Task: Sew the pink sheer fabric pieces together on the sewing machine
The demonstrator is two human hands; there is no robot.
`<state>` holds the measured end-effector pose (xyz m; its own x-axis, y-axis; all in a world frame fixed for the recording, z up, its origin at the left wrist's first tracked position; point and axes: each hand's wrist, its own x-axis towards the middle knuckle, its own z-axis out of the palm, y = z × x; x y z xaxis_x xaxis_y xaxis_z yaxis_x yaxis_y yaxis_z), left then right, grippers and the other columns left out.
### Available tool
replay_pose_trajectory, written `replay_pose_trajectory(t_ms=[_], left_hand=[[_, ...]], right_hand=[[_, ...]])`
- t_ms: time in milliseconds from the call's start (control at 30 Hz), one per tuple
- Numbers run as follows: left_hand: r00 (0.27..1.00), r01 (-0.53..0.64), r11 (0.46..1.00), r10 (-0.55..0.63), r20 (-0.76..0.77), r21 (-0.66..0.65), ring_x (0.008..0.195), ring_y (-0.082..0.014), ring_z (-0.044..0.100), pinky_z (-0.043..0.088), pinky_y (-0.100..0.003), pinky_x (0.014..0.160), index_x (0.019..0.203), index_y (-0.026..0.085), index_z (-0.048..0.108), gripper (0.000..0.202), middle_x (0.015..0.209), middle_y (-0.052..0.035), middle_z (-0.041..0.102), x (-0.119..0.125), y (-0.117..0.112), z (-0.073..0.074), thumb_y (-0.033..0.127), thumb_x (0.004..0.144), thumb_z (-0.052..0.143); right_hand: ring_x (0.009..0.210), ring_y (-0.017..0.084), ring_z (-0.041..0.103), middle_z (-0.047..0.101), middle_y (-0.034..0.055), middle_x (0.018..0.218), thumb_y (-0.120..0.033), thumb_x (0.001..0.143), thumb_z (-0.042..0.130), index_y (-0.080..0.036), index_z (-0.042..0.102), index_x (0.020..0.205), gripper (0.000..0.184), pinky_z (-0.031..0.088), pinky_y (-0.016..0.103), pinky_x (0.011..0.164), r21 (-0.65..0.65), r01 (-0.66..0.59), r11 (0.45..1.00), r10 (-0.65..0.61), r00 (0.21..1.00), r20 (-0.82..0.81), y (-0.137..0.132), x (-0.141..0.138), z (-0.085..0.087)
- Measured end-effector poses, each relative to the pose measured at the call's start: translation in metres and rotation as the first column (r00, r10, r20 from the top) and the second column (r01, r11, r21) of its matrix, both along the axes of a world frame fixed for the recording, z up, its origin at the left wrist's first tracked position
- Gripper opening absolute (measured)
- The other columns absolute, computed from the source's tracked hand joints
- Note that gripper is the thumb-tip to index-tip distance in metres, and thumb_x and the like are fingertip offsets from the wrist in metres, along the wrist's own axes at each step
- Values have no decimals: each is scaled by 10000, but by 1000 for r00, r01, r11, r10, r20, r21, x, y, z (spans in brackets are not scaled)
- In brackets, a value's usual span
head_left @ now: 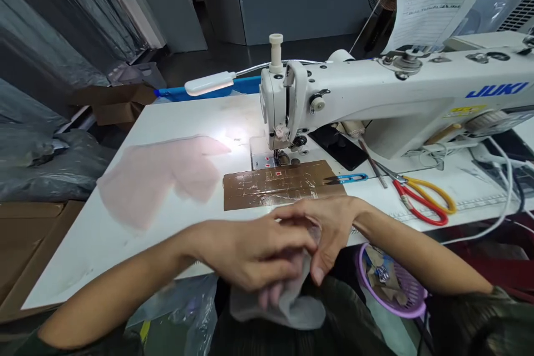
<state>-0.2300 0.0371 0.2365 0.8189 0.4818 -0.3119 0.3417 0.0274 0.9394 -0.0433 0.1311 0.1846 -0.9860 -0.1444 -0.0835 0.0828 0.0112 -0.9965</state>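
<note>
A piece of sheer pale fabric hangs between my two hands in front of my lap, below the table's front edge. My left hand is closed on it with curled fingers, and some fingertips show pink through the thin cloth. My right hand bends over from the right, its fingers closed on the upper part of the same fabric and its thumb pointing down. Parts of the fingers are blurred or hidden behind the cloth. Another sheer pink fabric piece lies flat on the table, left of the sewing machine.
Brown tape covers the table before the needle. Blue thread snips, a dark phone and scissors with red and yellow handles lie to the right. A purple basket of scraps stands below the table edge.
</note>
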Motion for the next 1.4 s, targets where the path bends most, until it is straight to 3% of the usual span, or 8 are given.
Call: replay_pose_trajectory(t_ms=[100, 300, 433, 600, 767, 933, 1167, 1400], left_hand=[[948, -314, 949, 311, -62, -34, 537, -121, 632, 502, -218, 465, 1335, 241, 450, 459, 828, -12, 719, -38, 17, -3, 339, 922, 623], [593, -783, 584, 805, -29, 212, 561, -95, 603, 466, -180, 477, 869, 167, 591, 300, 681, -6, 671, -82, 37, -57, 387, 786, 778], [480, -872, 463, 872, 94, 158, 604, -77, 621, 515, -192, 564, 851, 159, 617, 214, 775, -37, 718, -81, 37, -73, 356, 857, 701], [410, -912, 404, 894, 180, 70, 668, -91, 673, 568, -220, 642, 882, 158, 646, 169, 827, -42, 734, -79, 36, -77, 326, 898, 661], [180, -965, 222, 947, 266, -138, 883, -120, 727, 603, -312, 900, 849, 170, 586, 126, 1103, -67, 732, -73, 36, -79, 248, 899, 671], [159, -918, 243, 949, 272, -313, 1117, -168, 697, 541, -378, 1067, 828, 181, 486, 175, 1263, -80, 682, -68, 37, -76, 206, 995, 532], [70, -846, 237, 937, 341, -477, 1060, -172, 721, 550, -341, 1053, 839, 164, 511, 152, 1138, -79, 718, -67, 36, -79, 178, 962, 601], [95, -892, 242, 926, 366, -381, 875, -156, 756, 616, -271, 838, 850, 167, 504, 278, 1016, -80, 752, -66, 36, -83, 281, 862, 757]], right_hand=[[764, 127, 699, 727, 47, 932, -419, 772, 772, -135, 646, 1105, 455, 565, 232, 693, -61, 31, 998, -13, 963, 271, 17, 4, -11], [637, 109, 636, 705, 12, 763, -447, 742, 807, -170, 627, 1088, 478, 475, 189, 516, 270, 360, 893, -438, 831, 342, 48, -3, -13], [716, 136, 679, 712, 35, 855, -569, 719, 805, -198, 594, 1140, 599, 543, 216, 577, 202, 565, 800, -600, 748, 282, 43, -10, -17], [580, 146, 658, 677, 37, 676, -771, 631, 746, -194, 558, 846, 644, 588, 271, 569, 94, 829, 552, -820, 518, 245, 34, -20, -28], [583, 149, 665, 682, 36, 690, -729, 588, 809, -205, 565, 809, 619, 606, 268, 558, 46, 867, 496, -835, 462, 300, 36, -20, -34], [649, 165, 684, 711, 65, 798, -737, 592, 802, -207, 593, 803, 608, 639, 297, 637, 25, 896, 444, -853, 414, 319, 37, -19, -36], [635, 169, 694, 718, 56, 780, -704, 586, 825, -206, 618, 802, 581, 643, 279, 610, 1, 916, 401, -873, 382, 302, 36, -21, -38], [598, 130, 672, 699, 24, 725, -676, 572, 842, -197, 644, 773, 556, 621, 223, 559, -22, 929, 370, -885, 360, 294, 36, -21, -42]])
